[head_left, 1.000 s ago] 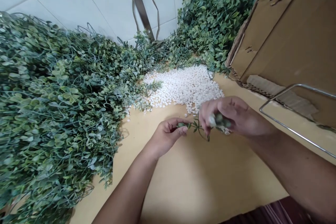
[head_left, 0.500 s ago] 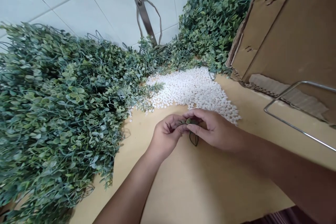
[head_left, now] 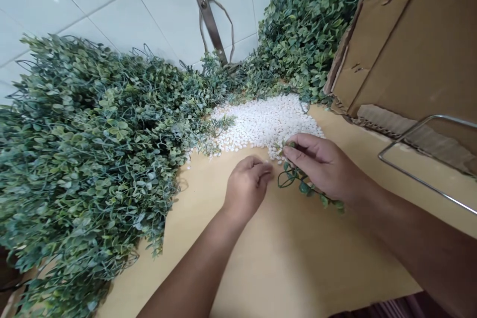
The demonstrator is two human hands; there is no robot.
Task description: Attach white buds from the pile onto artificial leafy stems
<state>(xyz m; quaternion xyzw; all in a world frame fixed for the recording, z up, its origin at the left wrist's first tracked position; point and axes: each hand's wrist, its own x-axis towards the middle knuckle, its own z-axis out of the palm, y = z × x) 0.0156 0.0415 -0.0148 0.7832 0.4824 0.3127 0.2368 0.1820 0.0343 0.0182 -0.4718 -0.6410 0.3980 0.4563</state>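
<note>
My right hand point(head_left: 322, 164) pinches an artificial leaf sprig point(head_left: 305, 189) between thumb and forefinger. Its green leaves and a thin dark wire loop hang below the fingers. To its left is my left hand point(head_left: 248, 181), closed, its fingers curled in and the tips smeared by motion; whatever may be between them I cannot make out. Just beyond both hands lies a spread of small white pieces point(head_left: 261, 121), like beads or little caps, on the tan tabletop point(head_left: 257, 263).
A big heap of artificial greenery point(head_left: 100, 159) covers the left side. More greenery point(head_left: 309, 25) leans at the back. At right stand a cardboard box point(head_left: 417, 44) and a bent metal rod point(head_left: 413, 174). A strap with cord point(head_left: 211, 27) rests against the tiled wall point(head_left: 160, 5).
My hands, together before, have come apart. The right has moved up and right with the sprig, showing more of its leaves. My left hand has let go of it. The view has shifted slightly.
</note>
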